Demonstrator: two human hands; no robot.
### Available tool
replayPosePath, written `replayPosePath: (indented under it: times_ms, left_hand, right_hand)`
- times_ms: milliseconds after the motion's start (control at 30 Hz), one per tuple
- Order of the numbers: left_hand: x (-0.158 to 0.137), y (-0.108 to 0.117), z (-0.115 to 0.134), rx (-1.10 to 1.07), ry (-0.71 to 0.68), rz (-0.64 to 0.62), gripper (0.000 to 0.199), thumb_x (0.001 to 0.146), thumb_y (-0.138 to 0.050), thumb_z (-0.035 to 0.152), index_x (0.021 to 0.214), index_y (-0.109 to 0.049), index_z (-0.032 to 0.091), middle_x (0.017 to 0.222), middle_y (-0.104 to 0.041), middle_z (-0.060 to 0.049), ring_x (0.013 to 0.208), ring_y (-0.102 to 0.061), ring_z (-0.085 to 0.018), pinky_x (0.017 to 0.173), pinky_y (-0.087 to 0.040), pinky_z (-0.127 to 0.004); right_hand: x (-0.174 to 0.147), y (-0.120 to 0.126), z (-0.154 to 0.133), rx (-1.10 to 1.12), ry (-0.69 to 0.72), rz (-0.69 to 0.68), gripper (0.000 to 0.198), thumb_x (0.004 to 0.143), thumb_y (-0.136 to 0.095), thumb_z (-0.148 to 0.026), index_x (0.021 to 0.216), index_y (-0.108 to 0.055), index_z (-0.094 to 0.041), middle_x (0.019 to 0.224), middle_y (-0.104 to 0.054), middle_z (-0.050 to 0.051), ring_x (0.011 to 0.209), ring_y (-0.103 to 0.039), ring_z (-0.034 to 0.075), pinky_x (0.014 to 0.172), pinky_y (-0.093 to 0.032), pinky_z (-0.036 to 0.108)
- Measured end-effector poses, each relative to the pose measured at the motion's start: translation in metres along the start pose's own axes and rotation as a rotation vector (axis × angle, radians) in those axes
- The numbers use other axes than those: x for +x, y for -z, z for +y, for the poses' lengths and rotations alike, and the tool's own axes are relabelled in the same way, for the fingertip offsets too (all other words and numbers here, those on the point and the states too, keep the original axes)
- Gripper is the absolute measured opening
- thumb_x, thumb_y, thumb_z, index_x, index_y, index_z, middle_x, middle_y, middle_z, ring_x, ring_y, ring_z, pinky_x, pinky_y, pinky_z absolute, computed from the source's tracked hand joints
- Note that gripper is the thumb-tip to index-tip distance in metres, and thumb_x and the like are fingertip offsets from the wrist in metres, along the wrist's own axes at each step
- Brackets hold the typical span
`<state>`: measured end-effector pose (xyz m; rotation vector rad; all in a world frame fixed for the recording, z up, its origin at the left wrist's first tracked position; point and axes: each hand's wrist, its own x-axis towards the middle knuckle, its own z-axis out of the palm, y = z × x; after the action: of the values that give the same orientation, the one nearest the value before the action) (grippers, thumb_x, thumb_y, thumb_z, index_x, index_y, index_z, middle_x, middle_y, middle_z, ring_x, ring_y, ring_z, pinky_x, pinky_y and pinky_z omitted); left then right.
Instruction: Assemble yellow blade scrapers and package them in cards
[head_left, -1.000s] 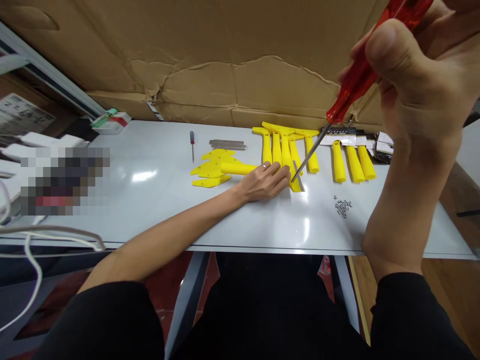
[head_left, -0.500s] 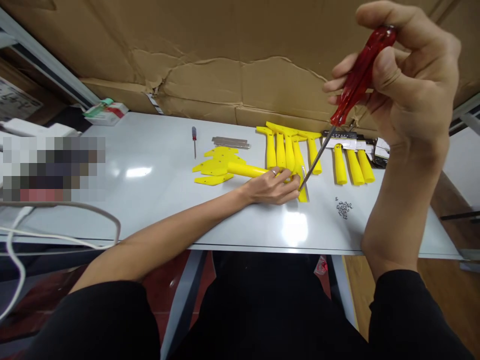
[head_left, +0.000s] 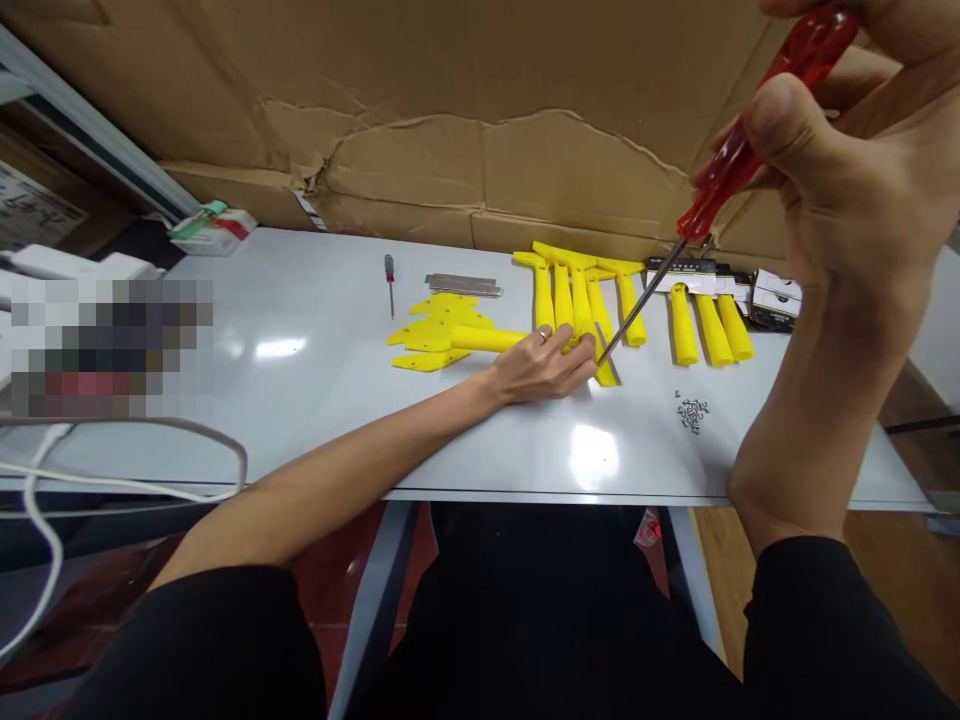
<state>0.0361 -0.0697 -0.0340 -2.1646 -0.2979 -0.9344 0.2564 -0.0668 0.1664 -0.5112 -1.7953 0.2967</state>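
My left hand [head_left: 541, 366] lies flat on the white table [head_left: 315, 390], pressing down a yellow plastic scraper [head_left: 491, 339] whose head and metal blade reach out past my fingertips. My right hand [head_left: 840, 170] is raised high at the upper right, gripping a red-handled screwdriver [head_left: 742, 150]. Its long steel shaft slants down and its tip meets the scraper head by my left fingertips. A small pile of silver screws [head_left: 691, 412] lies to the right of that hand.
Several yellow scrapers [head_left: 581, 290] lie in a row behind my left hand, more [head_left: 709, 325] to the right. Yellow flat plates [head_left: 435, 330], steel blades [head_left: 461, 285] and a small screwdriver [head_left: 389, 280] lie further left. Cardboard [head_left: 450, 120] backs the table; white cables [head_left: 112, 470] sit at left.
My right hand has shifted up and to the right while twisting the red handle; the tip stays on the scraper head. My left hand has barely moved.
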Motion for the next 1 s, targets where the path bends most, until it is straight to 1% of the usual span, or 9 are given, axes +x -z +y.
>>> replayPosePath:
  times_ms: [67,167,300,400,567,667,767,867,1000]
  left_hand:
    - [0.000,-0.001,0.000,0.034,0.001,-0.012,0.017,0.101,-0.059,0.012,0.086,-0.060,0.018,0.101,-0.075,-0.008,0.073,-0.061,-0.019,0.053,-0.033,-0.033]
    - [0.001,-0.001,0.001,0.075,-0.034,0.002,0.018,0.101,-0.061,0.014,0.084,-0.059,0.018,0.098,-0.074,-0.007,0.072,-0.061,-0.018,0.053,-0.035,-0.032]
    - [0.001,0.000,0.002,0.086,-0.059,0.004,0.019,0.099,-0.063,0.013,0.083,-0.057,0.019,0.099,-0.074,-0.006,0.073,-0.061,-0.018,0.054,-0.035,-0.032]
    - [0.001,0.000,0.002,0.094,-0.054,-0.011,0.019,0.099,-0.063,0.013,0.083,-0.057,0.019,0.099,-0.074,-0.006,0.072,-0.061,-0.017,0.053,-0.036,-0.031]
    - [0.005,0.002,0.000,0.104,-0.042,-0.015,0.015,0.098,-0.064,0.014,0.084,-0.060,0.018,0.096,-0.074,-0.005,0.071,-0.060,-0.016,0.055,-0.035,-0.031]
    - [0.005,0.002,-0.001,0.100,-0.011,-0.027,0.015,0.099,-0.063,0.014,0.085,-0.062,0.017,0.095,-0.074,-0.006,0.070,-0.059,-0.017,0.057,-0.035,-0.033]
    - [0.002,0.000,-0.001,0.088,0.032,-0.068,0.019,0.103,-0.056,0.013,0.085,-0.061,0.017,0.094,-0.073,-0.007,0.071,-0.058,-0.018,0.059,-0.033,-0.034]
    - [-0.001,-0.003,-0.001,0.056,0.085,-0.107,0.021,0.105,-0.052,0.013,0.086,-0.061,0.017,0.095,-0.073,-0.009,0.072,-0.059,-0.018,0.059,-0.030,-0.035]
    - [0.000,-0.003,-0.001,0.088,0.086,-0.086,0.020,0.102,-0.057,0.014,0.083,-0.060,0.017,0.093,-0.072,-0.008,0.070,-0.057,-0.018,0.059,-0.030,-0.035]
  right_hand:
    - [-0.001,-0.001,-0.004,-0.065,-0.047,0.003,0.032,0.085,-0.084,-0.043,0.112,-0.081,-0.025,0.092,-0.063,0.000,0.071,-0.059,0.002,0.055,-0.050,0.011]
    - [-0.003,-0.002,-0.010,-0.172,-0.092,0.015,0.035,0.086,-0.082,-0.046,0.109,-0.080,-0.019,0.082,-0.054,0.001,0.071,-0.057,0.003,0.056,-0.050,0.011]
    - [-0.005,-0.004,-0.015,-0.251,-0.107,0.047,0.018,0.088,-0.078,-0.029,0.099,-0.078,-0.015,0.077,-0.052,-0.001,0.071,-0.058,0.000,0.055,-0.046,0.006]
    - [-0.004,-0.008,-0.020,-0.298,-0.136,0.077,0.010,0.085,-0.076,-0.017,0.093,-0.076,-0.011,0.076,-0.054,-0.002,0.068,-0.058,-0.001,0.056,-0.045,0.006]
    - [-0.003,-0.008,-0.024,-0.298,-0.130,0.075,0.015,0.086,-0.077,-0.023,0.095,-0.076,-0.011,0.077,-0.052,-0.001,0.069,-0.056,-0.002,0.055,-0.042,0.004]
    - [-0.003,-0.002,-0.020,-0.210,-0.089,0.030,0.018,0.090,-0.074,-0.026,0.104,-0.078,-0.017,0.082,-0.051,-0.001,0.072,-0.051,-0.001,0.057,-0.048,0.005]
    - [-0.005,0.001,-0.018,-0.107,-0.147,-0.049,0.026,0.094,-0.071,-0.034,0.117,-0.075,-0.022,0.089,-0.055,-0.001,0.078,-0.062,0.004,0.062,-0.061,0.016]
    - [-0.007,-0.001,-0.021,-0.002,-0.196,-0.074,0.027,0.096,-0.070,-0.031,0.120,-0.069,-0.019,0.097,-0.064,0.000,0.088,-0.074,0.014,0.072,-0.068,0.030]
    - [-0.008,-0.010,-0.028,-0.058,-0.195,-0.021,0.021,0.095,-0.070,-0.026,0.114,-0.069,-0.018,0.096,-0.065,0.000,0.086,-0.076,0.015,0.061,-0.065,0.025]
